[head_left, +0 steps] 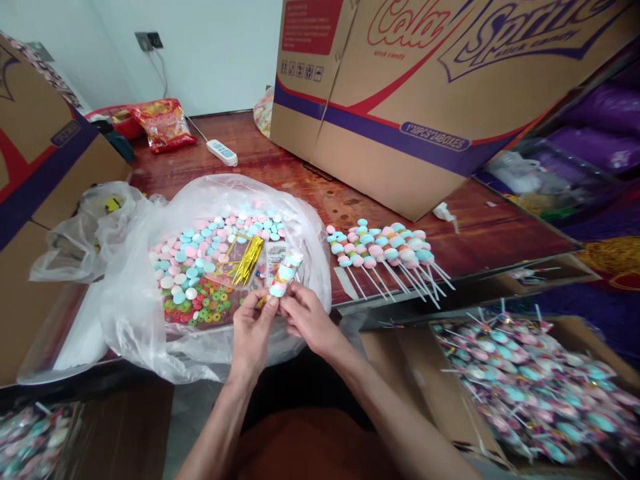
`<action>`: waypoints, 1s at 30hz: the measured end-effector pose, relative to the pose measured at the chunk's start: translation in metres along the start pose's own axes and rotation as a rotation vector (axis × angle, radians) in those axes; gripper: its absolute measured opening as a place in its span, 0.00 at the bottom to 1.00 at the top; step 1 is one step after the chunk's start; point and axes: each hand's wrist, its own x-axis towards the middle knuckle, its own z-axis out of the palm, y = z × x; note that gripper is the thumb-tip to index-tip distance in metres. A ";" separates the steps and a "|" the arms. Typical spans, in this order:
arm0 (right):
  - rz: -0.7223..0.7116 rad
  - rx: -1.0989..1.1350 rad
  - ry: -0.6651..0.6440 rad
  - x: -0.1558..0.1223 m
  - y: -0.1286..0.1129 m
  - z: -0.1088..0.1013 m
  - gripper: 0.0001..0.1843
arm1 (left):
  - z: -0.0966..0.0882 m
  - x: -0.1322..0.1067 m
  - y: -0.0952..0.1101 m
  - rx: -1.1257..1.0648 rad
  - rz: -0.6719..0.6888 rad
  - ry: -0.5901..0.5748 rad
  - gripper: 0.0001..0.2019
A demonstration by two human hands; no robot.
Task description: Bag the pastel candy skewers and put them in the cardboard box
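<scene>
My left hand (253,328) and my right hand (307,317) meet over the near rim of a clear plastic bag (135,293). Both pinch the lower end of a wrapped marshmallow skewer (285,273) with pastel pieces in a clear sleeve, tilted up and away. A thin gold twist tie seems to sit between the fingertips of my left hand. A bundle of gold twist ties (247,259) lies in the bag on loose pink, blue and white marshmallows (200,247) and coloured ring candies (200,307).
A row of unwrapped marshmallow skewers (385,253) lies on the wooden table (280,167) to the right. A large cardboard carton (425,93) stands behind them. Another carton stands at left. A box of wrapped skewers (530,393) sits low right. A power strip (222,152) lies at the back.
</scene>
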 end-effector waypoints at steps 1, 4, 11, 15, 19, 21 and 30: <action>0.104 0.144 -0.070 0.001 0.000 0.000 0.11 | 0.000 0.001 0.002 -0.064 -0.058 -0.006 0.14; 0.185 0.298 -0.150 0.002 0.005 0.000 0.15 | -0.002 0.004 0.006 -0.248 -0.251 -0.019 0.16; -0.636 -0.531 0.125 -0.009 0.021 -0.009 0.12 | -0.004 0.009 0.018 -0.442 -0.504 0.012 0.13; -0.941 -0.834 0.217 -0.008 0.019 -0.017 0.12 | 0.001 0.003 0.023 -0.429 -0.591 0.065 0.08; -1.010 -1.034 0.271 -0.004 0.013 -0.017 0.13 | 0.007 0.001 0.019 -0.426 -0.504 0.020 0.06; -0.947 -1.034 0.302 -0.003 0.012 -0.013 0.15 | 0.011 0.002 0.018 -0.443 -0.482 -0.010 0.03; -0.637 -0.425 0.362 -0.025 -0.017 -0.017 0.08 | 0.003 0.004 0.026 0.134 -0.128 -0.120 0.28</action>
